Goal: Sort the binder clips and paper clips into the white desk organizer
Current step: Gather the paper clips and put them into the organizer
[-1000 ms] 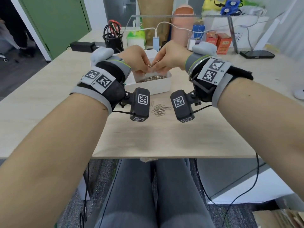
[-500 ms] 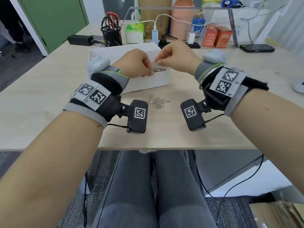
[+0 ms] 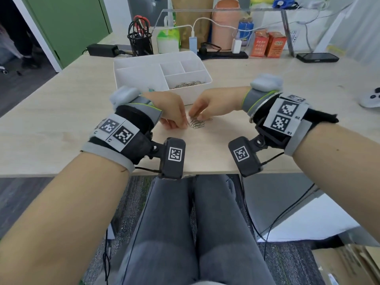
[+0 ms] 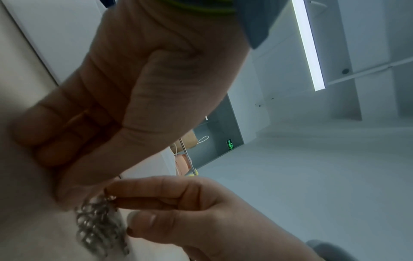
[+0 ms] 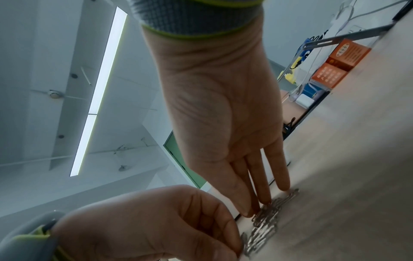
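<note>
A small pile of silver paper clips (image 3: 197, 123) lies on the wooden table in front of the white desk organizer (image 3: 144, 64). More paper clips (image 3: 188, 84) fill the organizer's front right compartment. My left hand (image 3: 185, 123) rests at the pile's left edge with curled fingers, and thumb and forefinger meet on clips (image 5: 245, 245). My right hand (image 3: 196, 115) comes from the right, its straight fingertips (image 5: 266, 199) touching the top of the pile (image 5: 268, 217). In the left wrist view the clips (image 4: 98, 226) lie between both hands.
A black mesh pen cup (image 3: 140, 43), a charger, a green-white container (image 3: 167, 41), orange boxes (image 3: 269, 47) and cables line the far edge. A phone (image 3: 317, 57) lies far right and a white controller (image 3: 370, 98) at the right edge. The table's front edge is near my wrists.
Both hands were together above the organizer's front right compartment. They have come down and toward me to the loose pile on the table.
</note>
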### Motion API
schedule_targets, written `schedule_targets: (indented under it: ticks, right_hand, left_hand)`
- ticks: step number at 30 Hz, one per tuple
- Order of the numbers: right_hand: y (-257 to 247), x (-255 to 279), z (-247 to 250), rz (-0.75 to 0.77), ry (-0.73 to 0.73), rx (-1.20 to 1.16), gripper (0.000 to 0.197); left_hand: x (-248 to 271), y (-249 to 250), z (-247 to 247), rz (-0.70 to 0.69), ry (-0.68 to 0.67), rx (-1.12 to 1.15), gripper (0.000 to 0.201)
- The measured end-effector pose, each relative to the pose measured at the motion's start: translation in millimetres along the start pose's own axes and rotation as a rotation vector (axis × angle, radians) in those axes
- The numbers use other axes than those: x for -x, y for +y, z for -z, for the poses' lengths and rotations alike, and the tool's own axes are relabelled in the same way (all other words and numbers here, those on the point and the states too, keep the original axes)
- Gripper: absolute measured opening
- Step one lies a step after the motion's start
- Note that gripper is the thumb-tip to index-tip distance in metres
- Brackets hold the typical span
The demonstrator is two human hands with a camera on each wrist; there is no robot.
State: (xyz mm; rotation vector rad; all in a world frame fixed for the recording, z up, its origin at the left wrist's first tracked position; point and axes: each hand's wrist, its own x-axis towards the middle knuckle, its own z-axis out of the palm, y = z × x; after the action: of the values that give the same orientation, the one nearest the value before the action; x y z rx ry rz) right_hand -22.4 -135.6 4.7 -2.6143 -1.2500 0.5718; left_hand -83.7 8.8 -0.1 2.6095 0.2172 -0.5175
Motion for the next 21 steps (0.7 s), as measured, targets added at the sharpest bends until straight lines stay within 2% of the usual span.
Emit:
schedule_targets:
  ticks: [6,11,18,21]
  right_hand:
    - [8.6,11.2,1.7,-0.052,0.172,-0.025,0.04]
    - [3.7,9.3,-2.6,-0.096,0.058,0.019,0.052]
    - [-2.0,-2.6,-4.3,-0.129,0.119,-0.019,0.019]
    - [-4.0,-0.9,-4.4,-0.144,0.129,-0.056,0.011]
  left_hand:
    - [3.1,10.5,-4.0,-0.052,0.047,0.083,0.008]
    - [8.0,10.8,-6.0,0.04,0.088,0.313,0.008]
    - [22.3,23.0,-11.5,0.01,0.073,0.519,0.012]
    - [21.7,22.0,-11.4,0.022,0.095,0.579,0.023]
